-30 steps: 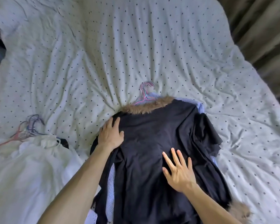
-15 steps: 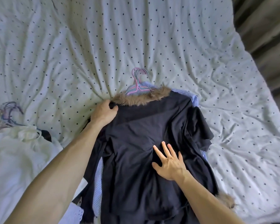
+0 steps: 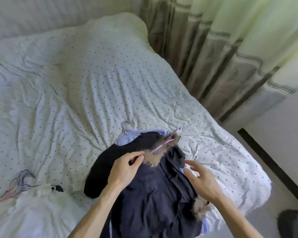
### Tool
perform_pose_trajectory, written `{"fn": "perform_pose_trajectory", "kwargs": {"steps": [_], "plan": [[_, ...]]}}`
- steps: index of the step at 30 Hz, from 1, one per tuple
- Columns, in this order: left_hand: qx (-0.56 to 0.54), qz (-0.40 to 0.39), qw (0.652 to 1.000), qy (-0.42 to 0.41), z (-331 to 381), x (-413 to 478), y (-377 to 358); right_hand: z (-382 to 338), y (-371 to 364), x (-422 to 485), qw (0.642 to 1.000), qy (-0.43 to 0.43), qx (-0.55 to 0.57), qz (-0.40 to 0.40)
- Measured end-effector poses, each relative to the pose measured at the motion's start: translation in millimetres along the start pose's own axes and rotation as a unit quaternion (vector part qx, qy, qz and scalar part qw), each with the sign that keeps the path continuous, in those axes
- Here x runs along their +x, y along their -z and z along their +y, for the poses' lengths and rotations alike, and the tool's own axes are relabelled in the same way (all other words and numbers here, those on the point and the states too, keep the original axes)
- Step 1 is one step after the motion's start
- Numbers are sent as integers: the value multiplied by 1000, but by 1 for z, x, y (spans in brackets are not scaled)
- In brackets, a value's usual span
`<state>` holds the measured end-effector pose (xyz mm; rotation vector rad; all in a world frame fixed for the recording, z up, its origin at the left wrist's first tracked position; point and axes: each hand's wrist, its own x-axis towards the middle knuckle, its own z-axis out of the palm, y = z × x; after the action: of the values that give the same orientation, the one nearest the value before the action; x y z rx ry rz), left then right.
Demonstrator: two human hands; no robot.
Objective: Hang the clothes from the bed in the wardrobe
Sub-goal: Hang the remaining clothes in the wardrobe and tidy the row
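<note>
Left hand (image 3: 126, 167) has gone from flat on the dark coat (image 3: 153, 194) to pinching its fur collar (image 3: 155, 157) at the pink hanger (image 3: 165, 143), raising that end off the bed (image 3: 93, 83). Right hand (image 3: 201, 179) is off the cloth now, fingers spread, holding nothing. Better to take the hanger than the fur and lift straight up, or the striped shirt (image 3: 127, 140) underneath may drag along. White clothes pile (image 3: 38, 203) and spare hangers (image 3: 19, 182) lie left, curtain (image 3: 213, 57) right. Wardrobe not in view.

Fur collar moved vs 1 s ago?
Yes. The fur collar, gripped by the left hand, now sits right of the hanger hooks on the striped shirt; earlier it lay directly below them.
</note>
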<state>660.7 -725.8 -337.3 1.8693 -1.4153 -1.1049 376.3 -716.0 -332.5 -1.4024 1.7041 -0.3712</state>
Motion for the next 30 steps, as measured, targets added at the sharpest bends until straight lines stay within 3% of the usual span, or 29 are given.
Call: {"fn": "perform_pose_trajectory", "kwargs": {"steps": [6,14,21,26,30], "plan": [[37,-156,981,-106,109,-64,-26,37,96,-109,986,5,17,163],[23,-411,897,-163,236,-150,-106,160,159,-293,944,-84,-50,316],[96,-598,771,-198,289,-260,-230,254,124,-469,847,-220,-24,483],[175,-711,617,-288,318,-353,-318,302,94,-582,748,-322,26,580],[163,-776,537,-288,327,-442,-374,305,75,-664,670,-410,56,617]]}}
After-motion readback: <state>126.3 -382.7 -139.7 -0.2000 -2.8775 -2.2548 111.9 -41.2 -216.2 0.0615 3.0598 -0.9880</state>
